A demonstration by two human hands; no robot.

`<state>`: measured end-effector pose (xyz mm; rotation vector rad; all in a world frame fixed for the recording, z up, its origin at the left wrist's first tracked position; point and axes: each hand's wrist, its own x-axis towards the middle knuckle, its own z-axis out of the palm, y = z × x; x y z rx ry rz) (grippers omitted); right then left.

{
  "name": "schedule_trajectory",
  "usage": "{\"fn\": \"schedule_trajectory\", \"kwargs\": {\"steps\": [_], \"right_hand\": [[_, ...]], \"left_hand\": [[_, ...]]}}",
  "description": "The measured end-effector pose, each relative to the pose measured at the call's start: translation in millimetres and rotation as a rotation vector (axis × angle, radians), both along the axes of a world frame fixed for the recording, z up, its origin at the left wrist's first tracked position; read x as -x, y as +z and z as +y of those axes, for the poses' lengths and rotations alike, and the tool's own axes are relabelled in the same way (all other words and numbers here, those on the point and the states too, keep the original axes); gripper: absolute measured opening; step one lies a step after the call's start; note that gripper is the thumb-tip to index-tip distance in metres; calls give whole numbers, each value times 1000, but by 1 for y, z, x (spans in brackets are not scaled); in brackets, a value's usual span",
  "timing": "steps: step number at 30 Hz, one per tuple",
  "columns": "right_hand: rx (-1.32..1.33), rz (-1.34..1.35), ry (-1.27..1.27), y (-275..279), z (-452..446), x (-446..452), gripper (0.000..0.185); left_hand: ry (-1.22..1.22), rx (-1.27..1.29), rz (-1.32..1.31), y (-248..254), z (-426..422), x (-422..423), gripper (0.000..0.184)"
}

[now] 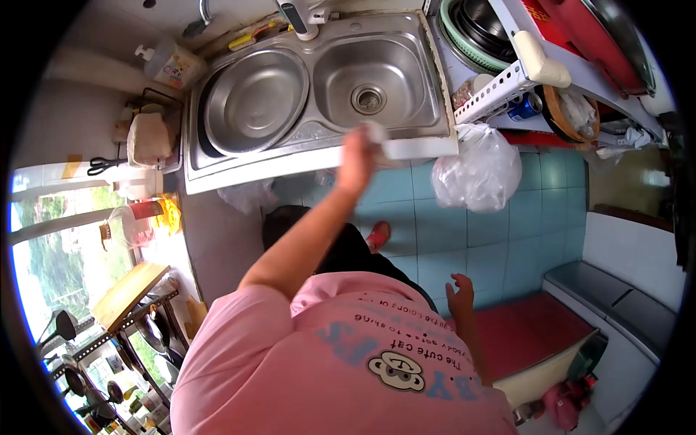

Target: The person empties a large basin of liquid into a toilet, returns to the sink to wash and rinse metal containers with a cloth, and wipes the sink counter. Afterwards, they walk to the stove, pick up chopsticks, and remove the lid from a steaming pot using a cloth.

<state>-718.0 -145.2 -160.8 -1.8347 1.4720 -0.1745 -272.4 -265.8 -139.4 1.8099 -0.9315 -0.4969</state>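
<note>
My left hand (355,165) reaches to the front rim of the steel double sink (301,136) and is smeared by motion. Its fingers look closed on a pale, blurred cloth-like thing (378,138), whose exact kind I cannot make out. A large round steel basin (257,101) rests in the sink's left bowl. The right bowl (371,72) shows its bare drain. My right hand (460,293) hangs low beside my body over the tiled floor, holding nothing, its fingers apart.
A filled clear plastic bag (477,168) hangs at the sink's right corner, below a white perforated shelf edge (493,94). At the left are a pump bottle (172,64), scissors (106,165) and a wooden board (130,293). Behind the sink stands a faucet (297,18).
</note>
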Motion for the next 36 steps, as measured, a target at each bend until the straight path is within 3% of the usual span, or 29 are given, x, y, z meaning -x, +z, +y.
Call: {"fn": "schedule_trajectory", "kwargs": {"steps": [3, 5, 6, 7, 11, 16, 19, 22, 24, 28, 31, 35, 36], "right_hand": [[36, -12, 16, -8, -1, -9, 31], [83, -16, 41, -10, -6, -17, 31], [52, -20, 38, -6, -8, -21, 30], [22, -24, 35, -3, -9, -24, 30], [110, -16, 39, 3, -10, -35, 31], [3, -73, -55, 4, -14, -53, 30], [10, -148, -74, 13, -31, -86, 30], [88, -175, 14, 16, -56, -128, 31], [156, -342, 40, 41, -91, -169, 30], [204, -407, 10, 84, -153, -238, 30], [273, -439, 16, 111, -187, -259, 31], [338, -410, -2, 113, -217, -270, 31], [327, -403, -6, 112, -220, -270, 31]], "left_hand": [[119, -182, -225, 1, 40, -113, 40], [127, -242, -237, -41, 52, -153, 44], [72, -226, -475, -75, 56, -160, 47], [17, -206, -713, -78, 53, -158, 50], [54, -239, -563, -75, 46, -140, 53], [82, -126, -523, -62, 34, -116, 52], [-38, -161, -407, -63, 15, -92, 54], [-184, -51, -450, -67, -17, -55, 55], [-258, -26, -376, -63, -45, -31, 55], [-437, 78, -229, -48, -114, 10, 46], [-286, 132, -144, -24, -183, 17, 44], [-268, 197, -255, -39, -267, -7, 43], [-346, 79, -247, -44, -271, -9, 40]]}}
